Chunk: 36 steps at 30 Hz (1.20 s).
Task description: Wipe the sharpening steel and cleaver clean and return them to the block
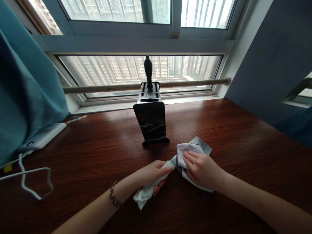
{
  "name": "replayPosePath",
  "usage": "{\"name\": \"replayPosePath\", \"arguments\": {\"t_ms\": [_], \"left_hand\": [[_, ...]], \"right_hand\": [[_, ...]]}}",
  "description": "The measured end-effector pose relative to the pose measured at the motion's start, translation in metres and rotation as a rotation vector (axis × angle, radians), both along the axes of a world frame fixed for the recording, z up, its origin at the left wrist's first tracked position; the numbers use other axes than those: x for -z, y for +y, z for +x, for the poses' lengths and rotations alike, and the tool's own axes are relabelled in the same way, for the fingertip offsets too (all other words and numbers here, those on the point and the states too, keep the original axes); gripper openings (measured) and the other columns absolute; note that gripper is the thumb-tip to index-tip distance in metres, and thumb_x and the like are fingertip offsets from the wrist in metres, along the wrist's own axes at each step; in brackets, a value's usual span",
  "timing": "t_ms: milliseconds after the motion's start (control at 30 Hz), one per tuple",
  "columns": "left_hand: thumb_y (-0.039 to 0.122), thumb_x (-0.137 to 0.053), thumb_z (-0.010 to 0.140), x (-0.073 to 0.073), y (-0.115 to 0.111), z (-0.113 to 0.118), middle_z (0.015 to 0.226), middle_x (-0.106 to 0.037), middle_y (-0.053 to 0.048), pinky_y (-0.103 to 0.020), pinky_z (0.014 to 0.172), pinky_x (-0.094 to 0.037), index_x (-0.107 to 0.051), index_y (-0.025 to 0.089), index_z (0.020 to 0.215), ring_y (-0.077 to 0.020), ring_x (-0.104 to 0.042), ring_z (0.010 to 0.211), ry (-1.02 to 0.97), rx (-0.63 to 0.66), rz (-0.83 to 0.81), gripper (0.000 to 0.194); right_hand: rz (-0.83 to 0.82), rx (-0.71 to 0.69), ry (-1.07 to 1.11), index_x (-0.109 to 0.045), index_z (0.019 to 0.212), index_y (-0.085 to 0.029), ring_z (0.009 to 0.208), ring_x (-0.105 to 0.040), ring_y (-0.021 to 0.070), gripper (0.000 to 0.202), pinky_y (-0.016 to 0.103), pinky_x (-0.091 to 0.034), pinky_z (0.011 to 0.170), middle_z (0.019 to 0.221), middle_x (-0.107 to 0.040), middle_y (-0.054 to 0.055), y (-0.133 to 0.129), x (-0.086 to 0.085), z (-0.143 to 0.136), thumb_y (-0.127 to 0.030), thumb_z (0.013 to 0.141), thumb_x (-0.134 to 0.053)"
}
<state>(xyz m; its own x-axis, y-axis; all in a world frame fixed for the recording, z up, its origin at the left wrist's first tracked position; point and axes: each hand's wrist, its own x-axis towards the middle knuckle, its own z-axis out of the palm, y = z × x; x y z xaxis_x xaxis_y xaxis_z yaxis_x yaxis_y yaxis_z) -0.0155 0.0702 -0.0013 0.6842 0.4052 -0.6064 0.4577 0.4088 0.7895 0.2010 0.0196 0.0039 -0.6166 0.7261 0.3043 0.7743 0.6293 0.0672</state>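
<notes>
My left hand is wrapped round the handle end of a kitchen knife, with a crumpled white tissue around that handle. The handle itself is hidden under the tissue. The wide grey blade reaches away to the right, low over the table. On the blade, my right hand presses a folded white cloth, its fingers closed over it. Part of the cloth hangs below the blade. Just behind the hands stands a knife block with a black front panel and one black-handled tool in its top.
The reddish-brown wooden table runs up to the window sill. At the left lie a white device and a looped white cable, beside a teal curtain. A horizontal rail crosses the window behind the knife block.
</notes>
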Motion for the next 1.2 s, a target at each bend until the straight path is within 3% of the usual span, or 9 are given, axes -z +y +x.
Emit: {"name": "replayPosePath", "arguments": {"t_ms": [67,167,467,600,900,1067,1200], "left_hand": [[0.062,-0.050,0.077,0.001,0.000,0.000,0.046,-0.044,0.008,-0.015,0.032,-0.028,-0.039,0.020,0.082,-0.0068,-0.039,0.031,-0.007,-0.008,-0.001,0.043],[0.062,-0.050,0.077,0.003,0.000,-0.001,0.046,-0.045,0.007,-0.015,0.032,-0.027,-0.039,0.020,0.080,-0.0065,-0.039,0.031,-0.015,-0.012,0.002,0.044],[0.062,-0.050,0.077,0.003,0.000,0.001,0.046,-0.045,0.007,-0.014,0.031,-0.027,-0.039,0.020,0.084,-0.0061,-0.039,0.030,-0.004,-0.036,-0.001,0.045],[0.061,-0.050,0.078,0.003,0.000,0.001,0.046,-0.046,0.007,-0.014,0.031,-0.027,-0.039,0.020,0.085,-0.0064,-0.039,0.030,-0.008,-0.027,0.011,0.043],[0.060,-0.050,0.079,0.002,0.000,0.001,0.047,-0.045,0.008,-0.014,0.031,-0.026,-0.041,0.019,0.088,-0.0051,-0.036,0.029,-0.025,-0.011,0.001,0.043],[0.060,-0.050,0.079,0.000,0.000,0.000,0.047,-0.045,0.008,-0.014,0.031,-0.025,-0.040,0.019,0.086,-0.0050,-0.036,0.029,-0.026,-0.014,-0.007,0.043],[0.061,-0.050,0.078,0.002,0.000,0.000,0.046,-0.045,0.008,-0.015,0.031,-0.026,-0.040,0.019,0.085,-0.0056,-0.037,0.029,-0.021,-0.009,0.000,0.044]], "right_hand": [[-0.004,-0.135,0.040,-0.063,0.101,-0.008,0.101,-0.058,0.0235,0.028,0.034,-0.049,0.086,0.107,-0.063,0.015,-0.001,0.002,0.000,-0.018,0.081,-0.047],[-0.029,-0.230,0.081,-0.060,0.108,-0.004,0.107,-0.055,0.0241,0.034,0.034,-0.048,0.091,0.113,-0.061,0.016,0.000,0.004,0.001,-0.019,0.081,-0.047],[-0.097,-0.183,0.173,-0.060,0.114,-0.010,0.114,-0.053,0.0198,0.034,0.031,-0.043,0.099,0.122,-0.058,0.009,0.008,0.008,0.005,-0.021,0.085,-0.046],[-0.133,-0.074,0.185,-0.058,0.118,-0.012,0.114,-0.053,0.0187,0.036,0.031,-0.042,0.100,0.123,-0.058,0.007,0.014,0.007,0.010,-0.019,0.086,-0.044],[-0.177,0.325,0.070,-0.061,0.115,-0.018,0.114,-0.053,0.0199,0.035,0.034,-0.044,0.096,0.122,-0.059,0.004,0.034,0.007,0.033,-0.025,0.086,-0.043],[-0.178,0.542,-0.023,-0.062,0.113,-0.022,0.106,-0.058,0.0219,0.035,0.036,-0.052,0.078,0.119,-0.061,0.002,0.046,0.007,0.051,-0.030,0.087,-0.040],[-0.165,0.601,-0.052,-0.063,0.109,-0.022,0.103,-0.060,0.0227,0.033,0.036,-0.053,0.072,0.116,-0.063,0.001,0.049,0.007,0.055,-0.030,0.087,-0.040]]}}
